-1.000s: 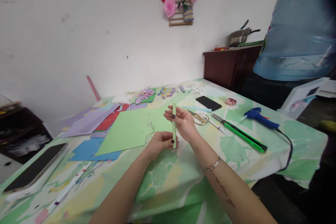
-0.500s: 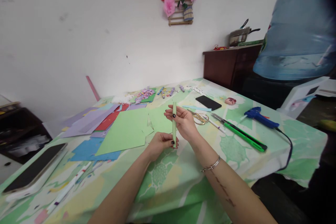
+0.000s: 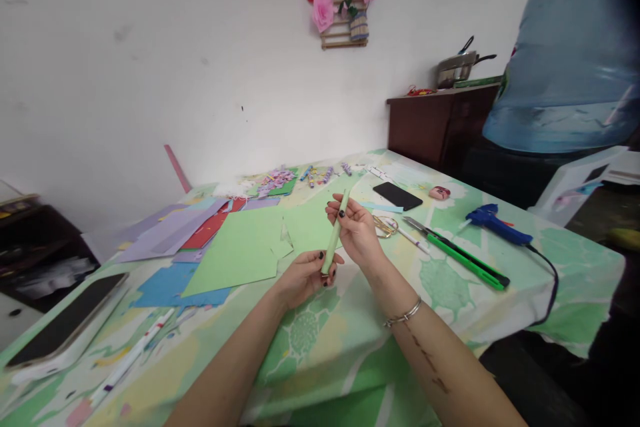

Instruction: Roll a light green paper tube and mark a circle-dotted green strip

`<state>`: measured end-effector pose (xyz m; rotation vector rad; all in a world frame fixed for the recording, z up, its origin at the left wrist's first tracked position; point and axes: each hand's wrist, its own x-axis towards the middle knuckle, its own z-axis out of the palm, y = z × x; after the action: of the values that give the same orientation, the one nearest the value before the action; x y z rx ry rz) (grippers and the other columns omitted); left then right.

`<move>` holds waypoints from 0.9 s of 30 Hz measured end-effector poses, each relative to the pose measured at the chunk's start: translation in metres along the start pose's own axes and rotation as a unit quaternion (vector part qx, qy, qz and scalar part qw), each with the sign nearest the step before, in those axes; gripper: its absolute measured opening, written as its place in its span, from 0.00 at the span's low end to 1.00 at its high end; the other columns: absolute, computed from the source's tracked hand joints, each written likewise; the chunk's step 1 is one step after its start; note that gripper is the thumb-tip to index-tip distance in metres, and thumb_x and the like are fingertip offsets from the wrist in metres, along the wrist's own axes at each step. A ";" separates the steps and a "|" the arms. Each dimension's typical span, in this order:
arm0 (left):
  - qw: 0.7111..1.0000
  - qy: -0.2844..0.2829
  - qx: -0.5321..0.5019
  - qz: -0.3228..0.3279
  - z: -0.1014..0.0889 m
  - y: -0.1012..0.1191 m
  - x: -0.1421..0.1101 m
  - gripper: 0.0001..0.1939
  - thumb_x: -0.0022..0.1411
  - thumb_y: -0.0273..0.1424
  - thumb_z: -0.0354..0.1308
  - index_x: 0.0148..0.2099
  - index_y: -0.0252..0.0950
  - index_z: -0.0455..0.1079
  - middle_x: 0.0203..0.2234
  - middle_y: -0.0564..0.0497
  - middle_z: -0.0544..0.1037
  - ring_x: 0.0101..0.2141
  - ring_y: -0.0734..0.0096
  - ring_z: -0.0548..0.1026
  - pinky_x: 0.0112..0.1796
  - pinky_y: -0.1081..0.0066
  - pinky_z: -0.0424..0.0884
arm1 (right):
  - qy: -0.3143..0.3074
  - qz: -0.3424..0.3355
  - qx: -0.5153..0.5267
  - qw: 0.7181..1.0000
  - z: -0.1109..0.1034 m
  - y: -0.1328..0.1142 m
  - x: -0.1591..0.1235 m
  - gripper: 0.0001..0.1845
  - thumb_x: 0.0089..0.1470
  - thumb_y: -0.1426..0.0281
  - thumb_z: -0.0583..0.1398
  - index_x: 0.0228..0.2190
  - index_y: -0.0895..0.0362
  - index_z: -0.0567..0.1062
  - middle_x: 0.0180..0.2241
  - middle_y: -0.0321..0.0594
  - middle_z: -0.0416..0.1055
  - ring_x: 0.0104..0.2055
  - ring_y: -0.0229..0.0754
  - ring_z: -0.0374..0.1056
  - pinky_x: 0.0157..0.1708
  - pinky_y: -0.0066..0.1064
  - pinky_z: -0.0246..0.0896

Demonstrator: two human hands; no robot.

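The translucent blue plastic water bottle (image 3: 575,73) is cut off by the top and right edges. The gold-handled metal scissors (image 3: 385,227) are partly hidden behind the right hand (image 3: 359,230). The pale items on the dark brown shelf (image 3: 45,273) are too blurred to tell.

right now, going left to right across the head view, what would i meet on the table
Large phone near the left edge → darker blue paper → light green paper roll → smaller black phone → small pink object → blue glue gun.
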<state>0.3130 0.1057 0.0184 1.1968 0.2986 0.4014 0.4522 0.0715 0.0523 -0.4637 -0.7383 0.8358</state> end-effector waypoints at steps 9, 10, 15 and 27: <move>0.999 0.011 0.032 -0.012 -0.002 0.002 0.000 0.10 0.54 0.33 0.61 0.34 0.29 0.73 0.21 0.51 0.68 0.21 0.80 0.64 0.26 0.76 0.59 | -0.021 0.010 0.012 1.000 0.001 -0.003 -0.001 0.17 0.40 0.76 0.63 0.36 0.55 0.75 0.33 0.38 0.74 0.37 0.39 0.70 0.45 0.35 0.65; 0.999 0.006 0.037 -0.010 -0.002 0.002 0.000 0.10 0.54 0.33 0.61 0.35 0.29 0.73 0.21 0.51 0.69 0.22 0.79 0.65 0.26 0.76 0.59 | -0.022 0.012 0.009 1.000 0.001 -0.003 -0.001 0.17 0.40 0.76 0.63 0.36 0.55 0.75 0.34 0.38 0.74 0.37 0.39 0.70 0.45 0.35 0.65; 0.997 0.016 0.075 0.028 -0.004 -0.001 0.003 0.10 0.56 0.33 0.59 0.33 0.29 0.72 0.20 0.51 0.69 0.22 0.79 0.65 0.26 0.76 0.59 | -0.019 0.008 -0.002 1.000 0.000 0.000 -0.001 0.16 0.41 0.75 0.63 0.37 0.55 0.75 0.34 0.39 0.74 0.36 0.40 0.71 0.45 0.36 0.64; 0.995 -0.005 0.090 0.046 0.000 -0.001 0.002 0.11 0.60 0.34 0.54 0.39 0.30 0.70 0.25 0.50 0.71 0.24 0.77 0.67 0.29 0.73 0.59 | 0.004 -0.008 0.023 1.000 0.002 -0.001 0.000 0.16 0.40 0.78 0.63 0.35 0.56 0.75 0.32 0.37 0.75 0.35 0.39 0.71 0.43 0.34 0.66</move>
<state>0.3152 0.1060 0.0176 1.3927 0.2762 0.4564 0.4518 0.0713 0.0543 -0.4188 -0.7128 0.8332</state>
